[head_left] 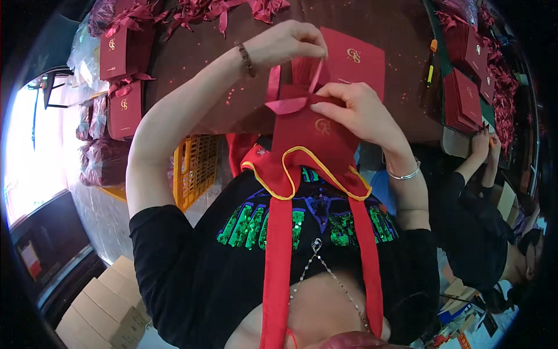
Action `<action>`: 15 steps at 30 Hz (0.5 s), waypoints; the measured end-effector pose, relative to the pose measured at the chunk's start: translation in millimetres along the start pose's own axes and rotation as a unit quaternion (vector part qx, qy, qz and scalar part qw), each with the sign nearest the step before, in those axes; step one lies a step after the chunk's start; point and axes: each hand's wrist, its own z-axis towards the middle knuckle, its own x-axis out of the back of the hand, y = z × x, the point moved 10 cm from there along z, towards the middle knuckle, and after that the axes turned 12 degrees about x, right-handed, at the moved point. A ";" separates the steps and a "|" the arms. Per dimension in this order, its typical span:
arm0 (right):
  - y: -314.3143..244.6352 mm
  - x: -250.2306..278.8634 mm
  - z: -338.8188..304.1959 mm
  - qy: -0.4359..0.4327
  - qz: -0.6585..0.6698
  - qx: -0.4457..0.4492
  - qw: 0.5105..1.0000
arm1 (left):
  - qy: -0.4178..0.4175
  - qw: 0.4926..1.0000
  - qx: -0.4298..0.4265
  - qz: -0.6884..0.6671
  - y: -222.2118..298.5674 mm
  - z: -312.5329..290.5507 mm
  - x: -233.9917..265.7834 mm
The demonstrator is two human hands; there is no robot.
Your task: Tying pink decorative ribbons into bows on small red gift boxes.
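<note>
A dark red paper gift bag (296, 132) with a gold emblem stands in front of me at the table's near edge. A pink-red ribbon (288, 106) runs across its top and loops upward. Above the bag, my left hand (288, 45) is closed, its thumb and fingers pinching the ribbon's upper part. My right hand (363, 109) is closed at the bag's upper right edge, thumb in front, gripping the bag beside the ribbon. Under and behind my hands lies a larger flat red sheet or bag (366, 67) with the same kind of emblem.
Finished-looking red bags with bows (125, 104) stand at the far left. More red bags (462, 96) are stacked at the right, near a co-worker's hands (483, 144). An orange-yellow pen (431, 64) lies on the brown table (407, 110). A yellow crate (195, 168) sits below left.
</note>
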 end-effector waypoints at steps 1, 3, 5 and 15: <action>3.4 2.3 -0.7 0.011 -0.002 -0.010 1.000 | 0.055 0.995 0.058 0.053 -0.5 -7.5 9.3; 10.6 2.8 -7.3 0.014 0.026 -0.054 0.998 | 0.138 0.990 -0.014 0.003 -0.7 -17.9 16.8; 14.1 4.8 -10.5 0.039 0.067 -0.049 0.996 | 0.213 0.973 -0.082 -0.047 -0.3 -36.2 27.2; -6.1 30.7 -17.9 0.070 -0.107 0.065 0.990 | 0.078 0.993 -0.016 -0.091 -19.9 -63.6 -26.7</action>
